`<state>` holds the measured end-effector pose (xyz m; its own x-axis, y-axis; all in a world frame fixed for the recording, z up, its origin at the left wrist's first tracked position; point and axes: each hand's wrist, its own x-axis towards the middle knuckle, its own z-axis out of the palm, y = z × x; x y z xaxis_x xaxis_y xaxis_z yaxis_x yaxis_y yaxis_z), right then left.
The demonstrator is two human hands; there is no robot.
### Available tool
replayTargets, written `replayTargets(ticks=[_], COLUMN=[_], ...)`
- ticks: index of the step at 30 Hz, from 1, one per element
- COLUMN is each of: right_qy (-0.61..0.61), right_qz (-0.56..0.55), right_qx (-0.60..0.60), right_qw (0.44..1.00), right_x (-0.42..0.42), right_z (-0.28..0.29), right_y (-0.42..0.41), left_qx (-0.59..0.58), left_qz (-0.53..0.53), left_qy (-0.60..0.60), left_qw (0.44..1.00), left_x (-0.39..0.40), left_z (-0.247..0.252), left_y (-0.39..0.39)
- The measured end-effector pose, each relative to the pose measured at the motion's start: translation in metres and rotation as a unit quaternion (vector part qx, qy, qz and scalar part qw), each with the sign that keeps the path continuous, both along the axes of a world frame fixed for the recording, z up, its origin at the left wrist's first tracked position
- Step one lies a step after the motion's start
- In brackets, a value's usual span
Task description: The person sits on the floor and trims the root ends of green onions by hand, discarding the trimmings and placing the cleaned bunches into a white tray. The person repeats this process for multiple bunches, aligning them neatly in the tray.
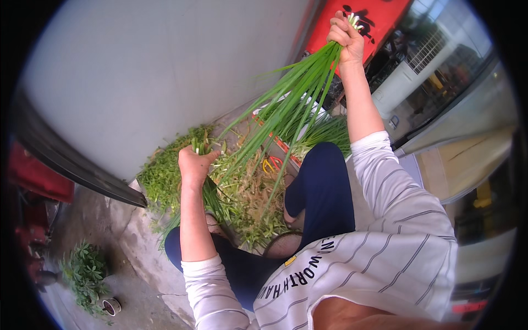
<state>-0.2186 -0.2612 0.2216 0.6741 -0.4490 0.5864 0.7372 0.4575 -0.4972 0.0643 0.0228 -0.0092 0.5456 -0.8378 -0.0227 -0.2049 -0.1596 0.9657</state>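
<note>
My right hand (346,37) is raised at the top right. It grips a bunch of long flat-leaved chives (297,90) by the pale cut ends, which poke up above the fist, and the leaves fan down to the left. Lower down, my left hand (194,165) is closed around a smaller bundle of green stalks (211,198); their short ends show above the thumb and the leaves trail below the wrist. Beneath both hands spreads a heap of leafy trimmings and dry brown scraps (255,185).
Orange-and-yellow-handled scissors (271,164) lie among the scraps. More chives (330,132) lie beside my right knee, by a red-edged box (284,144). A grey wall panel (165,70) stands ahead. Potted plants (84,272) are at lower left, a glass door (437,62) at right.
</note>
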Motion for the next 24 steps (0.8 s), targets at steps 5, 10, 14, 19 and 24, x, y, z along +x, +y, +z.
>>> replayTargets(ticks=[5, 10, 14, 19, 24], right_qy=[0.001, 0.000, -0.007, -0.003, 0.000], right_qz=[-0.053, -0.083, -0.093, -0.087, -0.069], right_qx=[0.024, 0.054, 0.076, 0.083, 0.082], right_qw=[0.998, 0.995, 0.993, 0.993, 0.994], right_x=[-0.029, -0.050, -0.058, -0.063, -0.055], right_z=[0.010, 0.007, 0.006, 0.002, 0.000], right_y=[-0.016, -0.026, -0.028, -0.031, -0.020], left_qx=[-0.029, -0.017, -0.055, -0.051, -0.083], left_qz=[0.041, 0.070, 0.030, 0.052, 0.005], left_qy=[0.022, 0.038, 0.116, 0.132, 0.079], left_qw=[0.998, 0.997, 0.991, 0.989, 0.993], left_x=[0.018, 0.029, 0.028, 0.029, 0.024], left_z=[0.013, 0.016, 0.028, 0.034, 0.023], left_y=[0.008, 0.017, 0.025, 0.027, 0.023])
